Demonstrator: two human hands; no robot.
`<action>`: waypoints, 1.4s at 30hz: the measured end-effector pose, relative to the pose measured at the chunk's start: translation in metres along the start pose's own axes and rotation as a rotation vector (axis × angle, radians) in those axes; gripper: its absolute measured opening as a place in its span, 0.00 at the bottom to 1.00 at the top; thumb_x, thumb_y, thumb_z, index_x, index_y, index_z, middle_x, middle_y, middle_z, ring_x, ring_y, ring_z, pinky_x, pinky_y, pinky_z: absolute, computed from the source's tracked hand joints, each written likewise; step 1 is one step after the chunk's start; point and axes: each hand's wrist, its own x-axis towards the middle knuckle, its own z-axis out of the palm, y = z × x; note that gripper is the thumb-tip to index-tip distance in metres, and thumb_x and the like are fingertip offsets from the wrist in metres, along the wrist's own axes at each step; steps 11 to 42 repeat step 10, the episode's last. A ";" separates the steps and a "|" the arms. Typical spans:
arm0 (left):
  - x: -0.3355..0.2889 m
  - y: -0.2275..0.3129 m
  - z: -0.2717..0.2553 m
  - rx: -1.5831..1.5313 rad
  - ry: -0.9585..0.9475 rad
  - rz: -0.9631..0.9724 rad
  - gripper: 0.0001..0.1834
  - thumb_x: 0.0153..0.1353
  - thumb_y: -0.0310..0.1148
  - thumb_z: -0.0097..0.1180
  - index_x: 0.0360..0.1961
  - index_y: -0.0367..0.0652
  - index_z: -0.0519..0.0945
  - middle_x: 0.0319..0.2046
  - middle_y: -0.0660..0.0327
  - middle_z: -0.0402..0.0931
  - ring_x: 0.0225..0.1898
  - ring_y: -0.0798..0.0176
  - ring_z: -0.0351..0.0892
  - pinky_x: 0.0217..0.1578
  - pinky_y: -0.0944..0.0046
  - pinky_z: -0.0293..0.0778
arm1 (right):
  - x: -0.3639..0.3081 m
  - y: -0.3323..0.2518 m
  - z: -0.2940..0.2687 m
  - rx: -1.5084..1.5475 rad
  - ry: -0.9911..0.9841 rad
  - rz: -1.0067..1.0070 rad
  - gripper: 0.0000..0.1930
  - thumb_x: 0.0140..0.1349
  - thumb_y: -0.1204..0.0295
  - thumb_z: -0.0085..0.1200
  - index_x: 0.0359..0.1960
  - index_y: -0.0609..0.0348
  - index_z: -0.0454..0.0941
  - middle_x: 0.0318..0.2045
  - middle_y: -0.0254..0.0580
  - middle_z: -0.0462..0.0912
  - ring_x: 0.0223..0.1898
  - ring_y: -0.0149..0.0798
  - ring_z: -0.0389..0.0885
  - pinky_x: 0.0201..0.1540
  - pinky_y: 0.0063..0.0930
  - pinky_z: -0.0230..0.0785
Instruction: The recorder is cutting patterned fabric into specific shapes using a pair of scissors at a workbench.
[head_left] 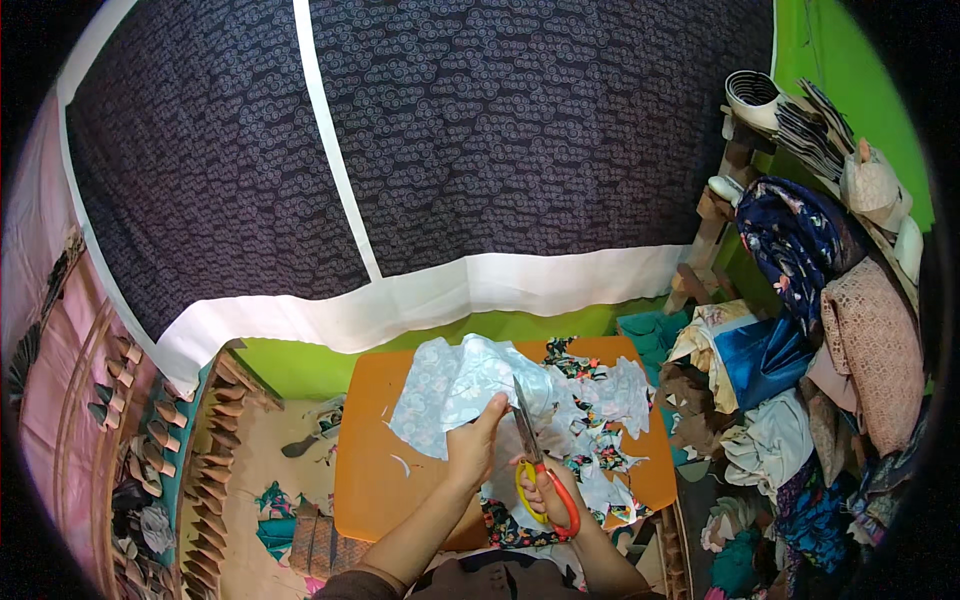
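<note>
My left hand (pixel 473 446) grips a pale blue floral piece of fabric (pixel 490 372), thumb on top, raised over the orange table (pixel 372 495). In my right hand (pixel 545 493) is a pair of scissors (pixel 527 432) with one red and one yellow handle. Its blades point away from me, and the tips lie against the fabric's right part, close to my left thumb. Whether the blades are parted is hard to make out. Beneath and to the right lie cut scraps (pixel 628 395), some pale, some black with bright flowers.
Wooden racks of shoe-shaped pieces (pixel 210 470) stand at the left. Heaped fabrics (pixel 765 440) crowd the right side, below a shelf with rolled material (pixel 752 95). A dark patterned curtain (pixel 520 150) hangs behind the table. Teal scraps (pixel 277 520) lie on the floor.
</note>
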 end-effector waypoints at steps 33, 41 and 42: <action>-0.010 0.006 0.003 0.348 -0.095 -0.017 0.11 0.48 0.32 0.57 0.31 0.37 0.75 0.26 0.62 0.74 0.28 0.70 0.71 0.30 0.72 0.67 | 0.004 0.010 -0.007 0.085 -0.026 -0.097 0.37 0.49 0.43 0.43 0.51 0.62 0.55 0.25 0.30 0.57 0.23 0.22 0.54 0.22 0.12 0.51; -0.010 0.006 0.003 0.348 -0.095 -0.017 0.11 0.48 0.32 0.57 0.31 0.37 0.75 0.26 0.62 0.74 0.28 0.70 0.71 0.30 0.72 0.67 | 0.004 0.010 -0.007 0.085 -0.026 -0.097 0.37 0.49 0.43 0.43 0.51 0.62 0.55 0.25 0.30 0.57 0.23 0.22 0.54 0.22 0.12 0.51; -0.010 0.006 0.003 0.348 -0.095 -0.017 0.11 0.48 0.32 0.57 0.31 0.37 0.75 0.26 0.62 0.74 0.28 0.70 0.71 0.30 0.72 0.67 | 0.004 0.010 -0.007 0.085 -0.026 -0.097 0.37 0.49 0.43 0.43 0.51 0.62 0.55 0.25 0.30 0.57 0.23 0.22 0.54 0.22 0.12 0.51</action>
